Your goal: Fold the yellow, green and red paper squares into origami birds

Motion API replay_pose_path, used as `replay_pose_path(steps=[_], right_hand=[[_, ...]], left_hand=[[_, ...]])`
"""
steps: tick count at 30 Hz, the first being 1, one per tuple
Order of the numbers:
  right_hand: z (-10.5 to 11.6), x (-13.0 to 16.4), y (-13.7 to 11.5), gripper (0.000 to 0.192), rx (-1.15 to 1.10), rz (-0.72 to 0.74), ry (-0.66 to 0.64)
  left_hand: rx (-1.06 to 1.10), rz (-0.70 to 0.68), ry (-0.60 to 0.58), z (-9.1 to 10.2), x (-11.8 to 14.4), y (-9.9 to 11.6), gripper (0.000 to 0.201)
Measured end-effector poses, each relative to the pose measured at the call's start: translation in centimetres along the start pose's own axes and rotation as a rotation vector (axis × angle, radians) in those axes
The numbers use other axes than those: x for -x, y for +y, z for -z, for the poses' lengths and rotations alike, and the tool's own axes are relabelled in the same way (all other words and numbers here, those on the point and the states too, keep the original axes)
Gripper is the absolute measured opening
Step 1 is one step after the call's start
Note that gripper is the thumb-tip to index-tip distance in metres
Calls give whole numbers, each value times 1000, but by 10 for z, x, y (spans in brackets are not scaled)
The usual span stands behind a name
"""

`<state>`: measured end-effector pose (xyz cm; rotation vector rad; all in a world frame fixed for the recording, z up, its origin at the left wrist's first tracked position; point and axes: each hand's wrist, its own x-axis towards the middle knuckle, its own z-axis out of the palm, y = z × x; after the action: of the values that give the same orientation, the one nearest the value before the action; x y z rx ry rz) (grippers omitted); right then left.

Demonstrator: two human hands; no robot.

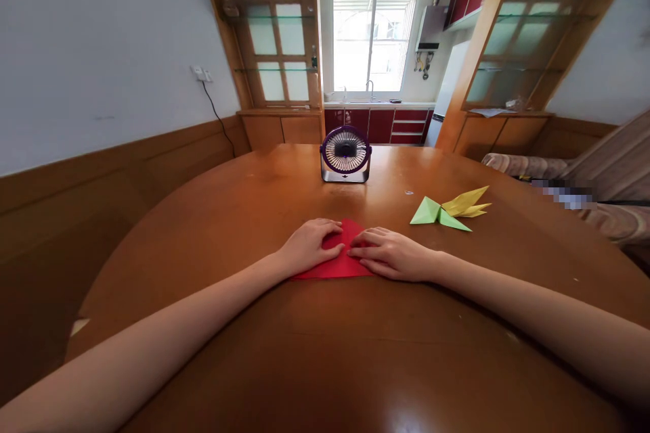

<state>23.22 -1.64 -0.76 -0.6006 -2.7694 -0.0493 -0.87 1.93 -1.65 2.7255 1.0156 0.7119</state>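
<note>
A red sheet of paper (339,266), folded to a triangle with its long edge toward me, lies flat on the wooden table (315,338). On its left side rests my left hand (311,243), thumb and fingers apart over the paper. My right hand (386,252) lies on the right side, palm down with the fingers stretched toward the middle. Both hands cover parts of the paper's slanting edges. Beyond my right hand are a green folded paper (427,211) and a yellow folded paper (463,201), touching or overlapping each other.
A small purple desk fan (346,152) stands near the table's far side, facing me. To the right is a striped sofa (528,166). Behind the table are wooden cabinets (284,130) and a kitchen window (373,40). A black cord (218,115) hangs from a wall socket at left.
</note>
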Motion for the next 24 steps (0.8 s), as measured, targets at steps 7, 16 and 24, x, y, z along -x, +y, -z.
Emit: replay_pose_path(steps=[7, 16, 24], right_hand=[[0, 0, 1, 35, -16, 4, 3], [0, 0, 0, 34, 7, -13, -12], [1, 1, 1, 36, 26, -18, -20]], left_hand=[[-153, 11, -176, 3, -10, -2, 57], [-270, -154, -118, 21, -17, -9, 43], [-125, -128, -162, 53, -3, -19, 32]])
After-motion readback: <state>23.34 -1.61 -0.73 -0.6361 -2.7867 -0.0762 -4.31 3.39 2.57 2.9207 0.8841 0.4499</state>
